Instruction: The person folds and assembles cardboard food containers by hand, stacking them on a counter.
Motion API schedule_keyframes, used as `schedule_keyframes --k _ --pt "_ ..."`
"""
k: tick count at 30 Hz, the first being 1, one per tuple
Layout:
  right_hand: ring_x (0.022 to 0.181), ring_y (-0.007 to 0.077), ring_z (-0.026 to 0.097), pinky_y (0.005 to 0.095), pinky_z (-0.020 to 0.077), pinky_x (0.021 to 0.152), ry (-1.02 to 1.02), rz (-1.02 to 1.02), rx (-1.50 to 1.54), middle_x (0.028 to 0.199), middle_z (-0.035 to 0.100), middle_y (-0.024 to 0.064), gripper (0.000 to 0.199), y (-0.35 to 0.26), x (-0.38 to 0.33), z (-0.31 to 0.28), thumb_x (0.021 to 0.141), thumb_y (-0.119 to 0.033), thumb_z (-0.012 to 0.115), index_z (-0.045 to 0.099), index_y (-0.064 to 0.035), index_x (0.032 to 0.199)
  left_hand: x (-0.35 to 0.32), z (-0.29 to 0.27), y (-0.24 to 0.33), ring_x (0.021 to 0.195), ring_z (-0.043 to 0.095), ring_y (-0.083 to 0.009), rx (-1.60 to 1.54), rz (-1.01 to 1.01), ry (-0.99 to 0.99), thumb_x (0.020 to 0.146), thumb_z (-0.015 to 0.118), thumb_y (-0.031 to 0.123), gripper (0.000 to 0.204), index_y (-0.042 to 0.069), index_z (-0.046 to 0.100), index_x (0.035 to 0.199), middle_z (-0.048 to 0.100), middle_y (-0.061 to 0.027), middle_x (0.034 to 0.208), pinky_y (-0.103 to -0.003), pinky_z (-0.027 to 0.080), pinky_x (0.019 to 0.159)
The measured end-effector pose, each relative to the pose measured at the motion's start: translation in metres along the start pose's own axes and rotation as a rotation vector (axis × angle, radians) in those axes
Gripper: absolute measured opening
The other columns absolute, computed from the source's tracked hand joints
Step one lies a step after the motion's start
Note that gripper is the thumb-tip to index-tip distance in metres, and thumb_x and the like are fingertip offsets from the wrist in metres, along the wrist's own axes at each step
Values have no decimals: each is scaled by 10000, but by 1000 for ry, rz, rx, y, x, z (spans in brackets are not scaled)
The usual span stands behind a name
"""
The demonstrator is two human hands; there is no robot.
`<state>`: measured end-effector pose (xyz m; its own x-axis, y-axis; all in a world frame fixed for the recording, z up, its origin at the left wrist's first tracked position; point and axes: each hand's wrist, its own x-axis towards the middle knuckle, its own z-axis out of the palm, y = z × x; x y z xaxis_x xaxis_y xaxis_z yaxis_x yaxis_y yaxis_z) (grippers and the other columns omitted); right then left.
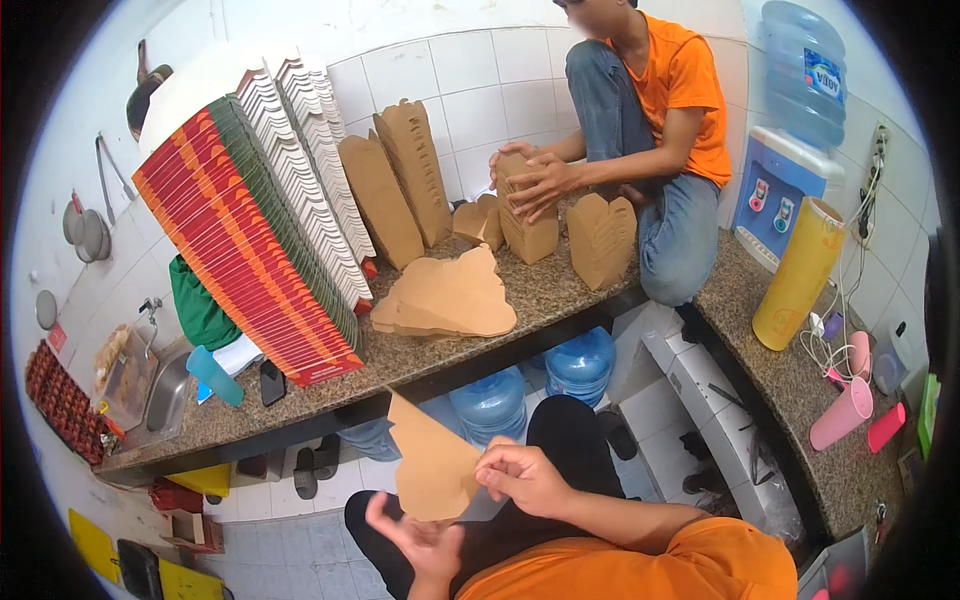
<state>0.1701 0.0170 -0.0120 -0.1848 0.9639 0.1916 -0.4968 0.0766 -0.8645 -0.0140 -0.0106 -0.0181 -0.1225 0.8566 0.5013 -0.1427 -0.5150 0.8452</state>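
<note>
A flat brown cardboard box blank (pixel 432 462) with a scalloped edge is tilted above my lap. My right hand (pixel 525 482) is closed, pinching its right edge between thumb and fingers. Below the blank's lower edge, my left hand (pixel 420 540) is open with fingers spread; whether it touches the cardboard I cannot tell. On the granite counter in front lies a pile of similar flat blanks (pixel 445 295). Behind it stand nested brown boxes (pixel 380 200). Across the counter, a co-worker's hands (pixel 540 180) hold a brown box (pixel 530 220), with another box (pixel 601 240) beside it.
A tall stack of red, green and white food boxes (pixel 250 245) leans at left, near a phone (pixel 272 383) and blue cup (pixel 214 376). Blue water jugs (pixel 488 405) stand below the counter (pixel 560 290). At right are a yellow roll (pixel 798 275), pink cup (pixel 842 414) and water dispenser (pixel 785 190).
</note>
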Motion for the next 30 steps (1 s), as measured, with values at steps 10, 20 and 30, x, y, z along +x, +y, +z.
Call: schedule_keyframes --k 10,20,30 --pt "819 188 574 311 500 704 -175 -471 -896 994 517 84 202 -10 -6 -10 867 -170 850 729 -41 963 2 -17 -4 1228 626 -260 -142 -664 -130 965 688 44 513 25 494 1440 624 -119 1336 -429 523 1033" --pt "984 105 633 273 566 877 26 11 -152 1068 567 37 320 9 -11 -18 870 34 806 537 -57 1018 2 -17 -7 1191 655 -281 -303 -754 -105 974 686 23 467 5 520 1410 652 -139 1292 -437 558 1012" --pt "804 107 699 261 563 741 -469 486 -112 865 740 61 216 7 -4 -48 1012 -210 728 731 -4 949 -2 -24 -3 1174 668 -261 -280 -879 -251 980 688 35 417 -21 562 1374 672 -143 1282 -410 560 991"
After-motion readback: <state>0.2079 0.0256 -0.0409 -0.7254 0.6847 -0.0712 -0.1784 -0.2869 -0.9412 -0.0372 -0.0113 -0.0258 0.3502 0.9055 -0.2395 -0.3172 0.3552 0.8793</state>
